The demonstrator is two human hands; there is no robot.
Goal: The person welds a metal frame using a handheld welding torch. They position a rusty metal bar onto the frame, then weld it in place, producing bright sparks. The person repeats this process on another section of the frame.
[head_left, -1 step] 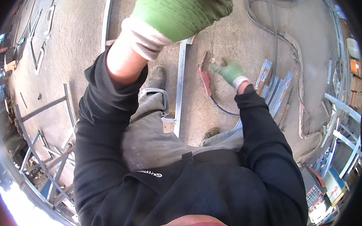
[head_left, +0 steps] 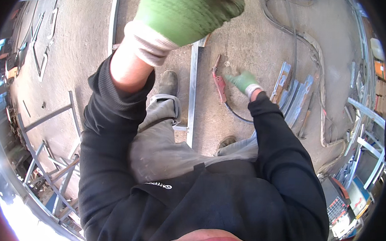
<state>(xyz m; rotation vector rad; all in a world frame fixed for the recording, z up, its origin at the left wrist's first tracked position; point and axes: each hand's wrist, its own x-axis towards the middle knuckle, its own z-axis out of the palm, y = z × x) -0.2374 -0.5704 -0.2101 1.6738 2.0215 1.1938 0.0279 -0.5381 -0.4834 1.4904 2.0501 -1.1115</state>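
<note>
My left hand (head_left: 182, 14), in a green knit glove with a pale cuff, is raised close to the view at the top. Its fingers look curled, but the upper edge cuts them off, and whatever they hold is hidden. Lower down, my right hand (head_left: 245, 82), gloved alike, reaches toward a red-handled welding torch (head_left: 219, 87) lying on the floor. A small gap separates its outstretched, slightly blurred fingers from the torch. A black cable (head_left: 237, 115) leads from the torch handle toward my right forearm.
A long steel tube (head_left: 192, 94) lies between my boots. Several metal bars (head_left: 298, 98) rest beside my right forearm. A thick hose (head_left: 320, 79) winds along the right. Welded metal frames (head_left: 47, 120) stand at the left.
My right hand has shifted slightly left, nearer the torch, its fingers now pointing more toward it. My left hand has moved a little to the left. The torch stays put.
</note>
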